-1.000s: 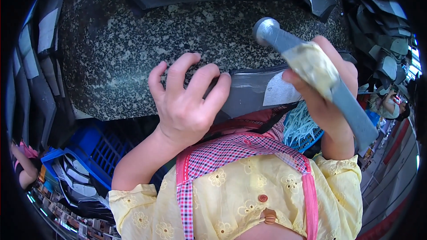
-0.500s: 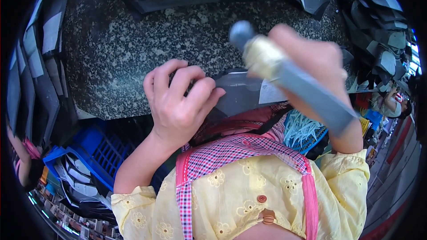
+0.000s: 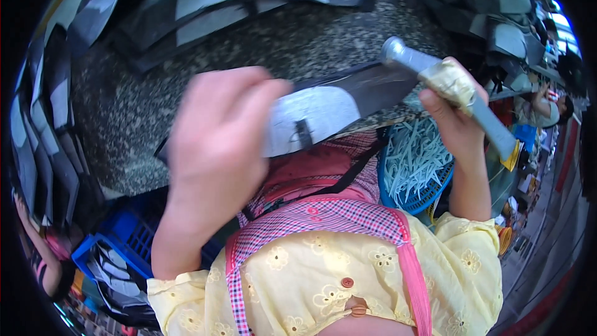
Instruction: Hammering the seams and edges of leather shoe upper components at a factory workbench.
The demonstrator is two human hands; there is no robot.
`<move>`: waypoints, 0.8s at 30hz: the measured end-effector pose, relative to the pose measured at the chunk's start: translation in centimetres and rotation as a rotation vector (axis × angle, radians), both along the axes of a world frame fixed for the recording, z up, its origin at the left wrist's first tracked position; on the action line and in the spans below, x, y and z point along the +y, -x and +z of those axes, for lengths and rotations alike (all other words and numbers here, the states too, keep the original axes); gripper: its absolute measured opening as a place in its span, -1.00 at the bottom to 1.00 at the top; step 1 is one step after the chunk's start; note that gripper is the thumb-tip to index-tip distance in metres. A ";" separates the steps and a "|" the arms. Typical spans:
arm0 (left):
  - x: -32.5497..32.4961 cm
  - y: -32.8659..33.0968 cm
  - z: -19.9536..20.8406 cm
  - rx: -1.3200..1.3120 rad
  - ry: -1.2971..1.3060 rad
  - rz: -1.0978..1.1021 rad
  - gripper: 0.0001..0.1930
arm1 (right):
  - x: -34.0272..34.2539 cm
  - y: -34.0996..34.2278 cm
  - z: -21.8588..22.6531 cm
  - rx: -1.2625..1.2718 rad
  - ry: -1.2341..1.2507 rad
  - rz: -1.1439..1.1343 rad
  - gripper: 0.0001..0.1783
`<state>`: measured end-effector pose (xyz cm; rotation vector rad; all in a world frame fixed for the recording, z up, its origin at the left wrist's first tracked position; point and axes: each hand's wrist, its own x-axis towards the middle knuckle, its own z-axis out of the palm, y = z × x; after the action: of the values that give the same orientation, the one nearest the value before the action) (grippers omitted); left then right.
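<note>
A dark piece (image 3: 380, 92) with a white patch (image 3: 317, 112) is stretching along the near edge of our stone slab (image 3: 140, 121) — our blurred left hand (image 3: 221, 127) is covering its left part, whether gripping we cannot tell. Our right hand (image 3: 459, 118) is clasping a hammer (image 3: 453, 87) — nearby, a blue basket (image 3: 432, 196) is holding pale strips (image 3: 411, 160).

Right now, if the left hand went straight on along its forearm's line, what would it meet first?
The left hand would probably meet the dark, pale-patched pieces lying across the speckled stone top, though depth is unclear and it might pass above them.
</note>
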<state>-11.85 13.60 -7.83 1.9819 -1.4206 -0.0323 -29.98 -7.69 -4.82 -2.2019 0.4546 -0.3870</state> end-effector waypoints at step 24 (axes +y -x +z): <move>-13.4 1.0 -5.6 0.144 0.080 -0.389 -0.78 | -4.6 1.8 -4.6 0.188 0.026 0.025 -0.65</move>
<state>-12.89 0.24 -13.48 1.5809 -1.6622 -0.2816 -31.81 -12.27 -9.44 -2.2775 0.5253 -0.1734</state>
